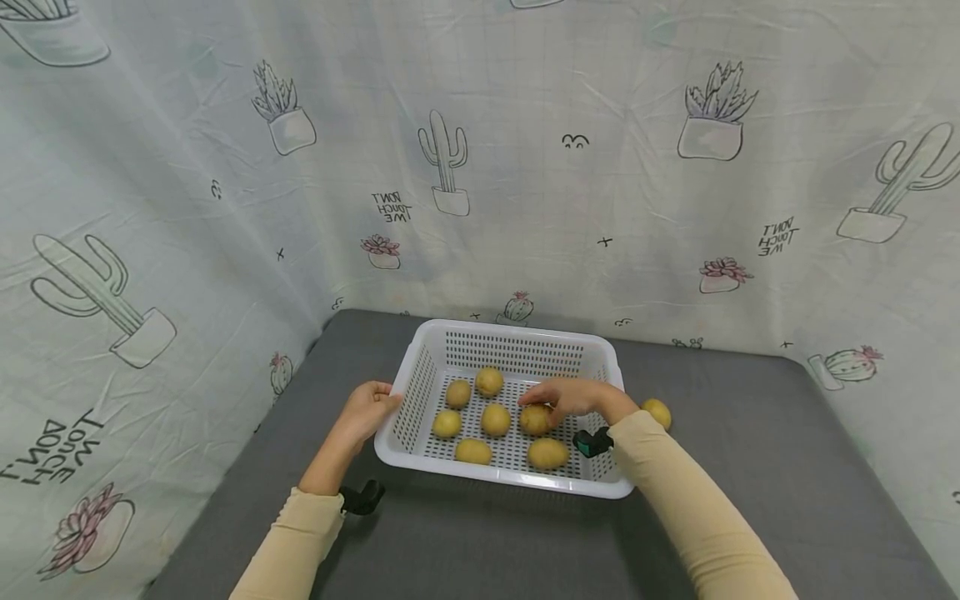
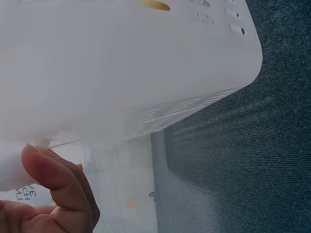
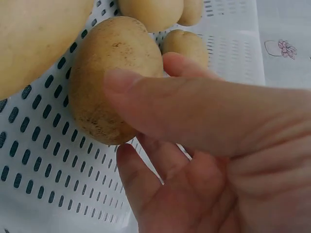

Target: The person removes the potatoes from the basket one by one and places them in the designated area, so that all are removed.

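A white perforated plastic basket (image 1: 517,482) holds several potatoes, among them one potato (image 1: 547,454) near its front wall. My left hand (image 1: 369,408) grips the basket's left rim; in the left wrist view its curled fingers (image 2: 63,184) are at the rim's edge. Inside the basket, my right hand (image 1: 567,395) holds a potato (image 3: 90,92) between thumb and fingers. The thumb lies across the potato's upper side, with fingertips around its far side. In the right wrist view the potato shows darker, dirty specks and stays close over the basket floor.
Outside the basket, one more potato (image 1: 657,412) lies to the right, partly hidden by my right sleeve. The basket stands on a dark grey cloth-covered table (image 1: 465,542). A pale curtain (image 1: 525,250) with cactus prints hangs behind and at the sides.
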`<state>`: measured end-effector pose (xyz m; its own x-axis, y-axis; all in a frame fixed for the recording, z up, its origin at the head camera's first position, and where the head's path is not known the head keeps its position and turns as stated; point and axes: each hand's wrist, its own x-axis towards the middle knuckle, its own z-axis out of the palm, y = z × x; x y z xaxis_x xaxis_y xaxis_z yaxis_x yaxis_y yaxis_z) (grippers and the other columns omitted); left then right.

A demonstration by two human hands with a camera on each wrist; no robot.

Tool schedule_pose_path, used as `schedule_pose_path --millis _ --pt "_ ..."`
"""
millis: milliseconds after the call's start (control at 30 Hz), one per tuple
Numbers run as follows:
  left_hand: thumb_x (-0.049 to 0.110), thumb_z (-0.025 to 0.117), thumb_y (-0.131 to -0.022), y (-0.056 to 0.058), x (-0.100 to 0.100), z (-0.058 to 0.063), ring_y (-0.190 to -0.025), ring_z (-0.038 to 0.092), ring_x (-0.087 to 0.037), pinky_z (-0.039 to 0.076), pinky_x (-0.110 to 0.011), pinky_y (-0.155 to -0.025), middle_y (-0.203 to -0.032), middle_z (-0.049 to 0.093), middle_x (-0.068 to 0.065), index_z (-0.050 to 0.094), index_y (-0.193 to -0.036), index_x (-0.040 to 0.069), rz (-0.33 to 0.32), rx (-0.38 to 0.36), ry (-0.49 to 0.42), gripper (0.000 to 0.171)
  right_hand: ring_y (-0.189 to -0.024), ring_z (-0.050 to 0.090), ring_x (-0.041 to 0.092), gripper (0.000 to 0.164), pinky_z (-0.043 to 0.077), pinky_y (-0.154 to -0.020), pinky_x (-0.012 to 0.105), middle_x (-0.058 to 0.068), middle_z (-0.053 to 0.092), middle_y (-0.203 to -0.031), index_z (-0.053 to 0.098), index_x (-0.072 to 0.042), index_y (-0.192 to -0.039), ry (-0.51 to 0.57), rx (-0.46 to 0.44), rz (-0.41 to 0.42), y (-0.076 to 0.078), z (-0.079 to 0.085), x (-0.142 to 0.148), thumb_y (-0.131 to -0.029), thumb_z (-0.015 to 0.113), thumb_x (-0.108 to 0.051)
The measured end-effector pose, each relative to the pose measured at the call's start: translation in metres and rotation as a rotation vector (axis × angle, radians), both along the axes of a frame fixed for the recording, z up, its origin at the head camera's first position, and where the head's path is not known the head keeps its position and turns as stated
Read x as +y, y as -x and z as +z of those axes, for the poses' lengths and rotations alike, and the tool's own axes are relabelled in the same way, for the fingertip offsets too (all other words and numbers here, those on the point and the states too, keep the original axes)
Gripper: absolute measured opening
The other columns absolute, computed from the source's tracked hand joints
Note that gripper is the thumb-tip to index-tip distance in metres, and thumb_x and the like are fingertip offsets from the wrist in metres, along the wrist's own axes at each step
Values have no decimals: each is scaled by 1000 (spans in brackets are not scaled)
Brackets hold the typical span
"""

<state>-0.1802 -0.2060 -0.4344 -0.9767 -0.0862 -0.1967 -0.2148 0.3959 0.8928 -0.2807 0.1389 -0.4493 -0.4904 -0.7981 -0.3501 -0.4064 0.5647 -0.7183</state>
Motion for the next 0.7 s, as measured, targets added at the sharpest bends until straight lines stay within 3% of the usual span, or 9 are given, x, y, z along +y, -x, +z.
schedule_pose_path --millis 333,700 --pt "12 51 -96 1 0 0 -85 65 -27 52 -36 -70 -104 63 -28 46 -123 -12 -2 -2 0 36 -117 50 20 62 40 -102 42 6 53 -134 55 -15 -135 -117 97 -23 -3 -2 -3 -77 67 4" --pt "12 52 -96 1 0 -1 -83 65 -24 52 -36 -70 -103 63 -26 47 -122 -11 5 -10 11 35 -111 53 17 61 43 -98 41 4 57 -127 59 -15 -131 -117 85 -71 -2 -5 -5 -74 70 7"
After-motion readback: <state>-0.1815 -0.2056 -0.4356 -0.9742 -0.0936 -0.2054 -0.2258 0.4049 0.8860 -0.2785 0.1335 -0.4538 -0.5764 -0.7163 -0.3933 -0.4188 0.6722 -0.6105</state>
